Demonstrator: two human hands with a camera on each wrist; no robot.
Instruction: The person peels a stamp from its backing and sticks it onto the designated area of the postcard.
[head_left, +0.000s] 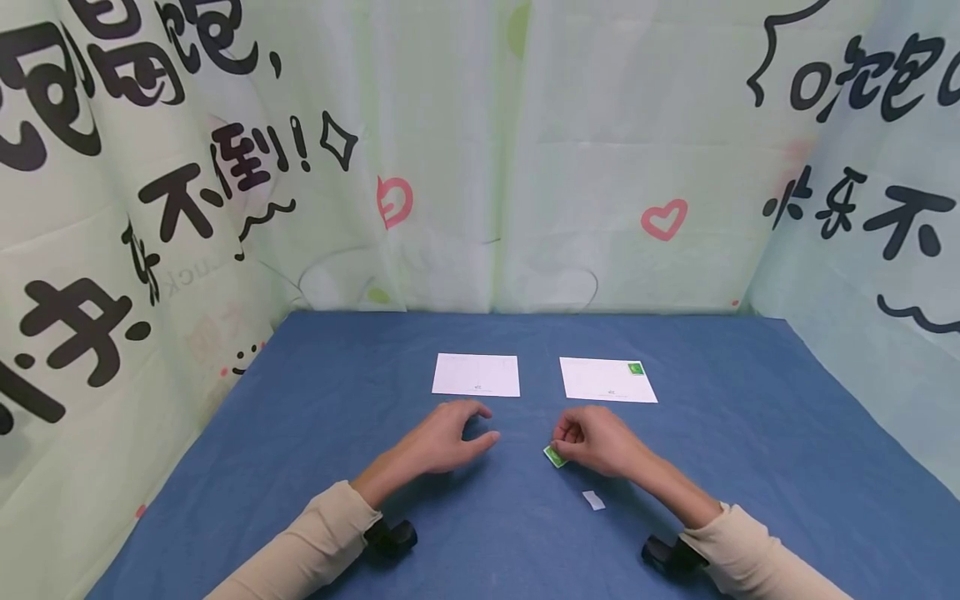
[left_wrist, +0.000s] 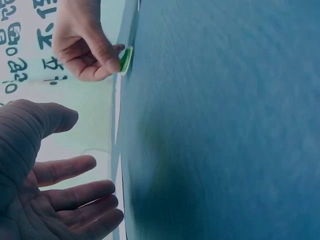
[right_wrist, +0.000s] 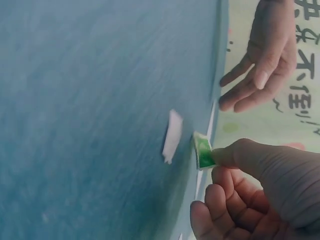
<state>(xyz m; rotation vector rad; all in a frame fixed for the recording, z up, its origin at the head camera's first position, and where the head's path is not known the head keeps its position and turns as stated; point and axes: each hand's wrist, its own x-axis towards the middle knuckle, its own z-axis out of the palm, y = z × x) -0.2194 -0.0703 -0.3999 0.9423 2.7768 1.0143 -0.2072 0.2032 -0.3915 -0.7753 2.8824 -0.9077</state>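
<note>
1. Clock directions follow the head view; 12 o'clock points away from the person.
2. Step in hand, by judgement: positioning a small green rectangular paper sticker with a white border (head_left: pixel 555 457).
3. The bare right hand (head_left: pixel 598 439) has its grip closed to a pinch, thumb and finger on one edge of the sticker.
4. The bare left hand (head_left: pixel 448 437), at the sticker's 9 o'clock, has its grip spread wide, holding nothing.
5. The sticker is low over the table; whether it touches the cloth cannot be determined.
6. A plain white rectangular card (head_left: pixel 476 375) lies between the sticker's 10 and 11 o'clock, no green sticker visible on it. A second white rectangular card (head_left: pixel 600 382), at 1 o'clock, bears a matching green sticker (head_left: pixel 636 368) at its 2 o'clock corner.
7. Next move, by judgement: calls for a light edge pinch and the left hand steadying the plain card.
8. Surface: table covered in blue cloth (head_left: pixel 480 558); a small white paper scrap (head_left: pixel 593 500) lies between the sticker's 4 and 5 o'clock.
9. Room: pale green fabric curtains (head_left: pixel 450 108) with black lettering stand at 9, 12 and 3 o'clock.
</note>
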